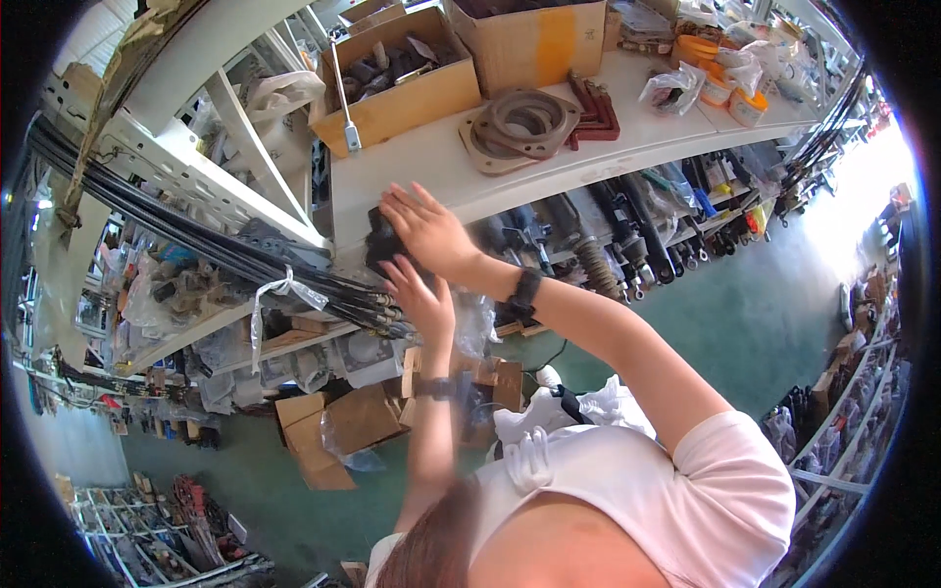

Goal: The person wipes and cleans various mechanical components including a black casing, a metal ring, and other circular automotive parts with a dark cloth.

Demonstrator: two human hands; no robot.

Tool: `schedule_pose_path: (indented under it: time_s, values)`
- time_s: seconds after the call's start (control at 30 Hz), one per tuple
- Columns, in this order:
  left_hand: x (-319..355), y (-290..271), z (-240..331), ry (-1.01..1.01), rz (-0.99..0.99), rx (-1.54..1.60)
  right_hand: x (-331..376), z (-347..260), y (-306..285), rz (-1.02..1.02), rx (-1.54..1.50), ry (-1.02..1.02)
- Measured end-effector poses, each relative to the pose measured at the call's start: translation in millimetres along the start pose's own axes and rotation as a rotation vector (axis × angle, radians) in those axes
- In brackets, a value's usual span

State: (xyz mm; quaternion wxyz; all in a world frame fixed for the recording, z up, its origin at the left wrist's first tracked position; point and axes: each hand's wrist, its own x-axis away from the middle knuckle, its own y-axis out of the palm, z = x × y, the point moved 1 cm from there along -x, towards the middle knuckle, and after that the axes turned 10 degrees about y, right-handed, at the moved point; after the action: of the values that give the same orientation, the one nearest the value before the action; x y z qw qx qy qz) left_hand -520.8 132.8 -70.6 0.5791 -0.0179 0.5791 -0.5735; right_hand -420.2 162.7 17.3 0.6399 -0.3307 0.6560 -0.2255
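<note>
A small black object, blurred and partly covered by my fingers, is at the left end of the white shelf top; its kind does not show. My right hand reaches across its upper part, fingers stretched out. Just below, my left hand has spread fingers, with the tips over the object's lower edge. Whether either hand bears its weight is hidden. Dark bands circle both wrists.
Flat metal flange rings, dark red brackets and a cardboard box of parts stand on the shelf. Black hoses run along the left. Below hang shock absorbers; cardboard lies on the green floor.
</note>
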Motion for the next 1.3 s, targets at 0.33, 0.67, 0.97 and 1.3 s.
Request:
schedule_pose_path:
  time_s: [0.33, 0.67, 0.97, 1.3]
  values:
    - [4, 52, 67, 0.163, 0.001, 0.105, 65, 78, -72, -0.018, -0.143, 0.167]
    - [62, 10, 90, -0.076, 0.0, 0.136, 100, 53, -81, -0.236, -0.506, 0.156]
    - [146, -64, 87, -0.717, 0.019, 0.194, 141, -5, -54, -0.638, -0.784, -0.172]
    - [178, -81, 98, -0.764, 0.066, 0.2, 163, -14, -63, -0.83, -0.799, -0.153]
